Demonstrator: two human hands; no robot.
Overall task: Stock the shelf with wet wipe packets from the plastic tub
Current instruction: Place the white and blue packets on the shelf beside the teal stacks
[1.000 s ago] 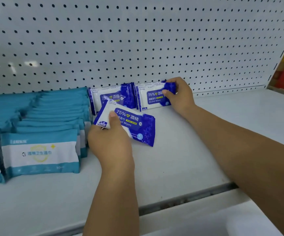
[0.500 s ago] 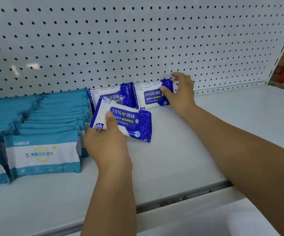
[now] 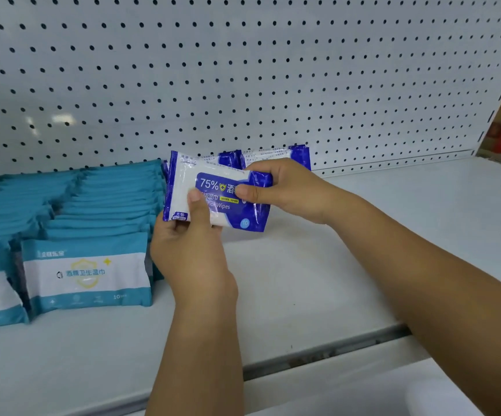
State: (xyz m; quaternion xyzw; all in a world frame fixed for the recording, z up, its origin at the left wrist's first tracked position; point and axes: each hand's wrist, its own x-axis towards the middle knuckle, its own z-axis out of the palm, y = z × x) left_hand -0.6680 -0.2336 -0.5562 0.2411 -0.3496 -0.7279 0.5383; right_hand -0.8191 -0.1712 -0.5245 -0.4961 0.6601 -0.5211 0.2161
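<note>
Having left the standing blue packets [image 3: 298, 154] at the back of the shelf [image 3: 318, 280], the right hand [image 3: 291, 190] now joins the left hand [image 3: 192, 253] in pinching the alcohol wipes packet [image 3: 213, 193] between thumb and fingers, apparently lifted clear of the shelf in front of that row, ready to stand next.

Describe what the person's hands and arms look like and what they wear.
The left hand and right hand are bare: no gloves, rings, watch or bracelet. Both forearms show no sleeve. Visible thumbnails are short and unpainted.

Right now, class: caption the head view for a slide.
Left hand and right hand hold a blue-and-white plastic wipe packet over the white shelf, beside teal packets.
</note>
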